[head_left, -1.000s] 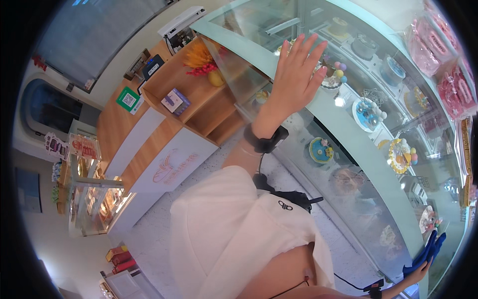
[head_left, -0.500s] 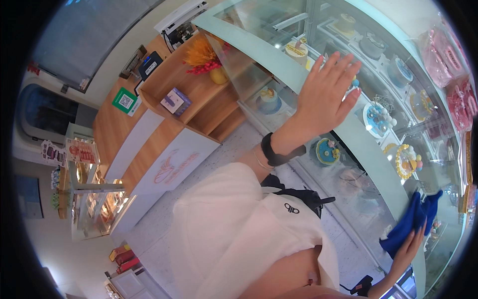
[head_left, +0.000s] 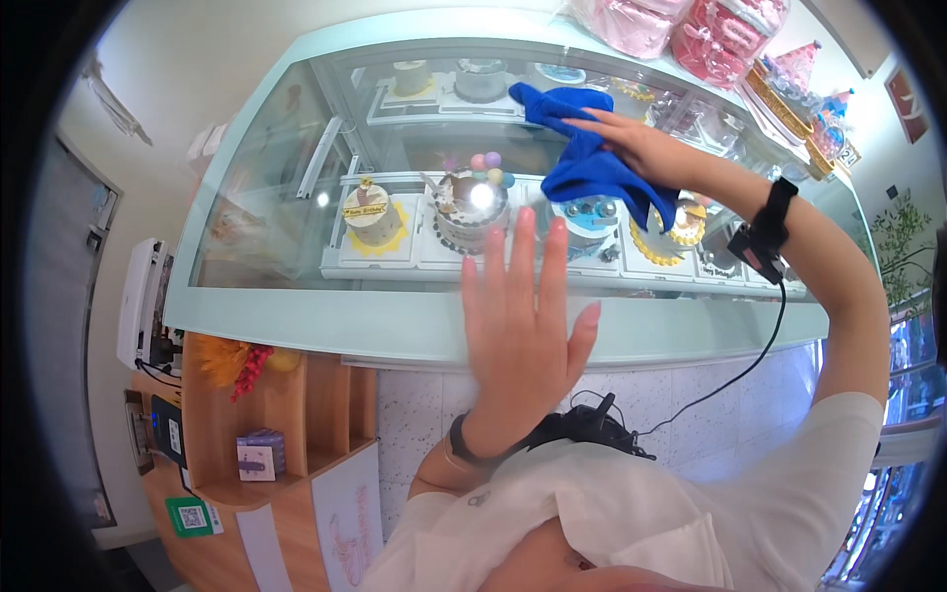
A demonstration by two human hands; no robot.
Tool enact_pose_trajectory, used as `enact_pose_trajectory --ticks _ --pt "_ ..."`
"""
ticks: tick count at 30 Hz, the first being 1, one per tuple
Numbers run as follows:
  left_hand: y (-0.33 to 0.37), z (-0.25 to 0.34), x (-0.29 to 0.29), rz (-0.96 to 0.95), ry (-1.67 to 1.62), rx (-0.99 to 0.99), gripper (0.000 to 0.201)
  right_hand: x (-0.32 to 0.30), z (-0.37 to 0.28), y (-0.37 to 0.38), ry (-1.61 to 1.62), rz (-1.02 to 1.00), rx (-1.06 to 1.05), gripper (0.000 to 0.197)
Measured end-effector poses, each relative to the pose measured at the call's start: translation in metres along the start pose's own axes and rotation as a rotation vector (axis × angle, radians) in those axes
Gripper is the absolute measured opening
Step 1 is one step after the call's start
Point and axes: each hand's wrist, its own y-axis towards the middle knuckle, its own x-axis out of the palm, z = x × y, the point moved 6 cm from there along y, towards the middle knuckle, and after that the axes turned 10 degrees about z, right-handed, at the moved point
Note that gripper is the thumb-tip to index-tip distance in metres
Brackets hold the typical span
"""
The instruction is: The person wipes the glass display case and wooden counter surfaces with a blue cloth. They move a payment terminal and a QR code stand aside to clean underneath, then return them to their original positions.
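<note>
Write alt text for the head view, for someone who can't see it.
The right hand presses a blue cloth against a glass cake case, while the left hand, empty, is spread nearer the camera. Cakes stand inside; pink packages sit on top.

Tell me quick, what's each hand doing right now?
Left hand: open, holding nothing.
Right hand: on the blue cloth, fingers stretched out; can't tell if it's gripping.
</note>
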Motion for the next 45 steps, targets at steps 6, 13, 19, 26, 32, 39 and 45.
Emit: enact_pose_trajectory --ticks 6,13,19,26,32,39,45 --pt "-0.002 -0.002 -0.005 -0.052 -0.085 0.008 0.076 0.017 0.155 0.086 0.258 0.013 0.256 0.052" --pt "-0.006 -0.003 -0.019 0.108 -0.07 -0.069 0.078 0.024 0.338 0.153 0.29 0.189 0.23 0.05" --pt "-0.005 0.001 -0.02 0.115 0.016 -0.098 0.073 0.031 0.347 0.152 0.165 0.107 0.106 0.049" --pt "-0.003 0.0 -0.008 0.142 0.011 -0.105 0.072 0.008 0.105 -0.022 0.165 0.036 -0.13 0.043" --pt "-0.007 0.0 -0.012 0.166 0.033 -0.096 0.069 -0.038 -0.055 -0.18 0.073 -0.21 0.136 0.065" --pt "0.0 0.008 -0.002 0.192 0.027 -0.055 0.065 -0.122 0.226 -0.576 -0.229 0.332 0.791 0.039" --pt "-0.005 0.005 -0.006 0.259 0.053 -0.061 0.061 -0.131 0.271 -0.585 -0.289 0.381 0.941 0.042"
